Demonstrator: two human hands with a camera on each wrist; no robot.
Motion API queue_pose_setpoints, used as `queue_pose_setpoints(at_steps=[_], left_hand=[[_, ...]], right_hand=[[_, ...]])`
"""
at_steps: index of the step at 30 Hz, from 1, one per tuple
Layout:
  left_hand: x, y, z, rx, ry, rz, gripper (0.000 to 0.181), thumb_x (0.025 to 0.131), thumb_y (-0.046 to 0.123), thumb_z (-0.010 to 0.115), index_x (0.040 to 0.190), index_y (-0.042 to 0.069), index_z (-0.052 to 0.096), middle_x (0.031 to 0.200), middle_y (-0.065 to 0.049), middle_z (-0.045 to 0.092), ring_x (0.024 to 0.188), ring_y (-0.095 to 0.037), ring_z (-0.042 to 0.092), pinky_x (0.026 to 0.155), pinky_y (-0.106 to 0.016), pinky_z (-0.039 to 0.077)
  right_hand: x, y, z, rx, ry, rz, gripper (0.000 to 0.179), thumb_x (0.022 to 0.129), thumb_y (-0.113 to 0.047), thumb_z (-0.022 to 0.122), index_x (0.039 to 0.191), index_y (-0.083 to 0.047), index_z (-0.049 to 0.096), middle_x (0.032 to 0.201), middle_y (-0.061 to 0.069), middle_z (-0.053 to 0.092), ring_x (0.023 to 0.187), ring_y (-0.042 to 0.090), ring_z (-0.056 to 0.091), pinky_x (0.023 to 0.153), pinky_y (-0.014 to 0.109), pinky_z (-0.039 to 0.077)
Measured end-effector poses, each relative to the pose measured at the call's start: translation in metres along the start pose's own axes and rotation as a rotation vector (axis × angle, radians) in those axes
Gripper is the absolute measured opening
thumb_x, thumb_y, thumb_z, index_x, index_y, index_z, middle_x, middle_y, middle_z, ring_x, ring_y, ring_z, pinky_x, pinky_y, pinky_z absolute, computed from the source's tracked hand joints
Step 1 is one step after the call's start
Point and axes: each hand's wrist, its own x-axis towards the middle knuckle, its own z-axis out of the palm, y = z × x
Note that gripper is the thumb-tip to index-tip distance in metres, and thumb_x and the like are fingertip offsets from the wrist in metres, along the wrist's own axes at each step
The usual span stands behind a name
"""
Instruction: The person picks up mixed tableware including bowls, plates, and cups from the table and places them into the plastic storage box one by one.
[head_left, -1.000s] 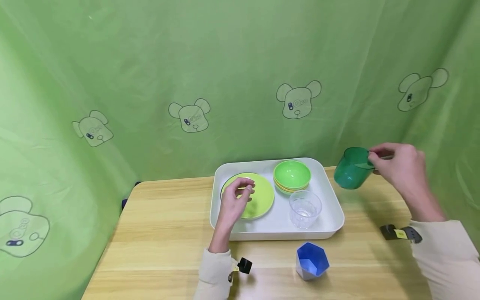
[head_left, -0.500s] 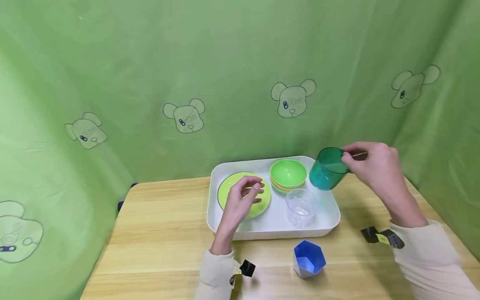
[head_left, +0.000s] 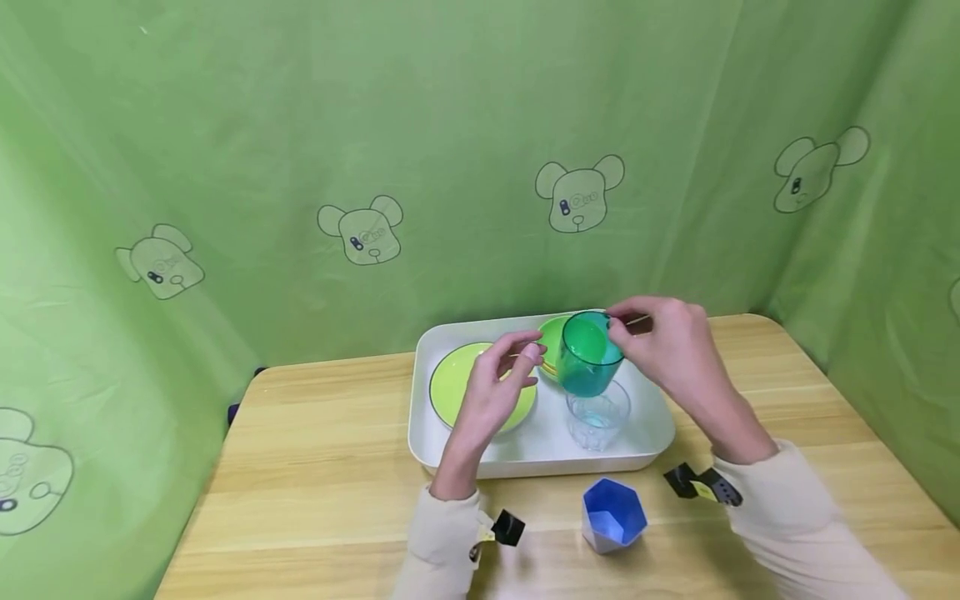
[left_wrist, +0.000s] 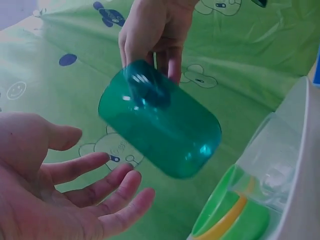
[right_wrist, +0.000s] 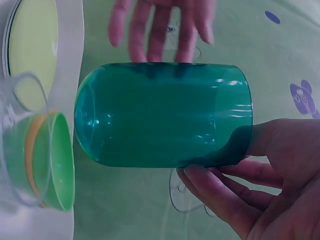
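My right hand [head_left: 670, 337] pinches a see-through teal plastic cup [head_left: 589, 367] at its rim, with the cup slightly tilted above the tray. In the right wrist view, the fingers hold one end of the cup [right_wrist: 160, 115] beside its mouth. My left hand [head_left: 495, 379] hovers over the lime plate [head_left: 450, 385], fingers loosely bent and holding nothing. The left wrist view shows its spread fingers facing the cup [left_wrist: 160, 125], close to its side. Below the teal cup stands a clear plastic cup [head_left: 597, 425]. Green bowls [head_left: 551, 337] stacked behind are partly covered by the teal cup.
A white tray [head_left: 540, 468] bears the plate, bowls and clear cup. In front of it, on the wooden table [head_left: 315, 467], stands a blue hexagonal cup [head_left: 611, 517]. A green curtain [head_left: 465, 167] hangs behind and at both sides.
My right hand has carried the teal cup leftward from beyond the tray's right side to above the clear cup. My left hand has shifted slightly right and up towards it.
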Motion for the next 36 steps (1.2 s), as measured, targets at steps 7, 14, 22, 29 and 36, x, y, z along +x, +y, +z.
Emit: queue_pose_setpoints(at_steps=[7,14,22,29,36], left_hand=[[0.002,0.008,0.003,0.05,0.021,-0.01,0.034,0.106,0.025,0.058,0.131,0.002,0.066,0.124,-0.014,0.067,0.112,-0.03,0.066,0.084,-0.041,0.063],[0.001,0.012,0.002,0.238,0.062,0.02,0.033,0.102,0.026,0.064,0.125,0.004,0.071,0.119,-0.007,0.073,0.109,-0.02,0.069,0.085,-0.034,0.062],[0.003,0.013,-0.001,0.402,0.151,0.074,0.023,0.095,0.009,0.065,0.112,0.003,0.078,0.103,-0.008,0.078,0.09,-0.016,0.075,0.082,-0.028,0.062],[0.006,0.014,-0.005,0.5,0.234,0.089,0.019,0.09,0.005,0.067,0.103,0.005,0.082,0.092,-0.008,0.079,0.08,-0.013,0.076,0.068,-0.02,0.061],[0.011,0.014,-0.005,0.51,0.216,0.073,0.017,0.092,0.006,0.068,0.101,0.005,0.082,0.09,-0.007,0.079,0.08,-0.012,0.076,0.068,-0.021,0.061]], right_hand=[[-0.003,-0.014,0.013,0.014,-0.075,0.017,0.02,0.093,-0.004,0.067,0.11,0.002,0.076,0.102,0.022,0.075,0.09,0.038,0.074,0.069,0.043,0.064],[-0.005,-0.02,0.026,0.002,-0.064,-0.006,0.017,0.092,-0.003,0.069,0.106,0.002,0.077,0.1,0.02,0.076,0.086,0.036,0.074,0.07,0.043,0.065],[-0.006,-0.021,0.037,0.009,-0.059,-0.029,0.014,0.091,-0.003,0.072,0.104,0.002,0.077,0.098,0.019,0.076,0.085,0.034,0.074,0.073,0.044,0.064],[-0.009,-0.022,0.044,0.061,-0.067,-0.049,0.016,0.094,-0.007,0.068,0.105,0.0,0.077,0.097,0.014,0.075,0.084,0.029,0.073,0.075,0.043,0.065],[-0.015,-0.02,0.031,0.183,-0.094,0.024,0.026,0.104,-0.025,0.062,0.116,-0.005,0.074,0.106,0.011,0.075,0.095,0.031,0.071,0.081,0.044,0.064]])
